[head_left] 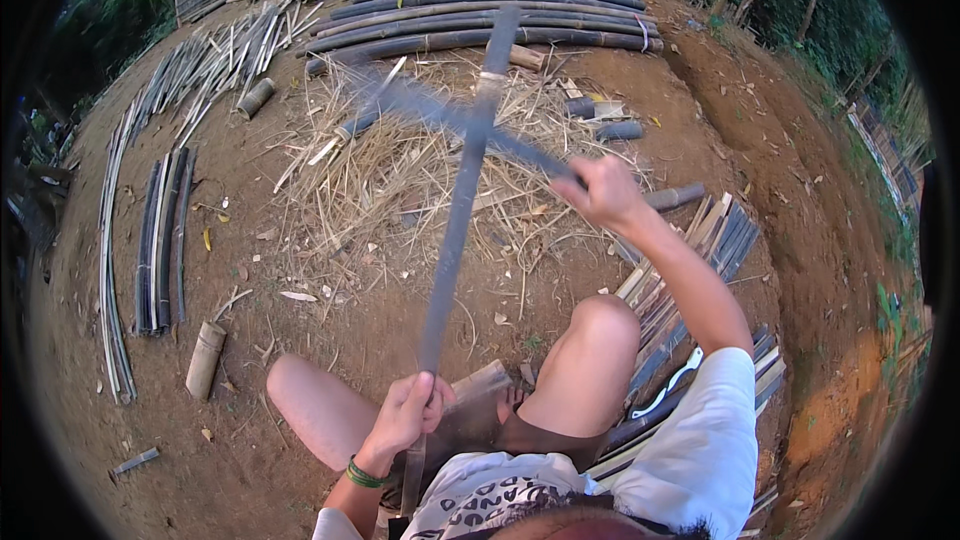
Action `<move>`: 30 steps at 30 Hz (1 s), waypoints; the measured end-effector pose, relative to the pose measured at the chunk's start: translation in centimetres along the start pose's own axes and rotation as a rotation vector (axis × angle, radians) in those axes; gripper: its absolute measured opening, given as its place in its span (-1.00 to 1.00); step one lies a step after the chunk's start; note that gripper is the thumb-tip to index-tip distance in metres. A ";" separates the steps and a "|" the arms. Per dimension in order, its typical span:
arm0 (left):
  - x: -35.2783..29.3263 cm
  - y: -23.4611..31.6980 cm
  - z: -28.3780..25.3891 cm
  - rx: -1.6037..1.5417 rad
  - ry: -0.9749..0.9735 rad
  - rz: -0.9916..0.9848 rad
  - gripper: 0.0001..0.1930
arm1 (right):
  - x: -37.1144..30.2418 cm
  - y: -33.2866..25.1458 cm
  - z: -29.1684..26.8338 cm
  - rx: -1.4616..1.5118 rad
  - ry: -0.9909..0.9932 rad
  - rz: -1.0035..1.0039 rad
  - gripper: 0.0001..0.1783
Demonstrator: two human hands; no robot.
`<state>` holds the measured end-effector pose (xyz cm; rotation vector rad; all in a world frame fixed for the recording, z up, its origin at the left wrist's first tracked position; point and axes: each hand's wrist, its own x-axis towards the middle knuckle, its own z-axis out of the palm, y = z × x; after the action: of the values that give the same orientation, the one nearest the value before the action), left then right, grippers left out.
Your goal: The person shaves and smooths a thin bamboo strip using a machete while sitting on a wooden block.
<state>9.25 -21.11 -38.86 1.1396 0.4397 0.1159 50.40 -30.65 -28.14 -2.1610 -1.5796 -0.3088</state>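
My left hand [408,413], a green band at its wrist, is closed around the lower part of a long dark bamboo strip [452,250]. The strip slants up and away from my lap, with a paler node near its far end. My right hand [605,195] grips one end of a long, dark, flat piece [525,152], smeared by motion; whether it is a blade or another strip cannot be told. This piece crosses the strip beyond its middle; contact between them is unclear. Between my bent legs lies a short pale bamboo section [480,383].
Fibre shavings [400,190] cover the ground ahead. Long bamboo poles [480,25] lie beyond, and split strips [205,65] at far left. Beside my right leg are more strips [715,240] and a white, curved, slotted thing [670,385]. A bamboo log [206,360] lies left.
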 end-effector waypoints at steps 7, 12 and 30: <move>1.1 0.3 -0.1 -0.069 -0.007 -0.028 -0.47 | 1.0 0.2 -0.6 -0.142 -0.041 0.070 -0.23; 0.4 -0.2 0.3 -0.012 0.023 -0.023 -0.48 | 1.0 -0.1 -0.5 -0.321 -0.098 -0.155 -0.21; 0.2 -1.1 -1.2 -0.221 -0.149 -0.036 -0.45 | 0.3 0.4 -1.9 -0.236 -0.015 -0.078 -0.35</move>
<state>8.80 -20.51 -40.27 0.9155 0.3069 0.0461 50.99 -31.42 -26.45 -2.2825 -1.7139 -0.5289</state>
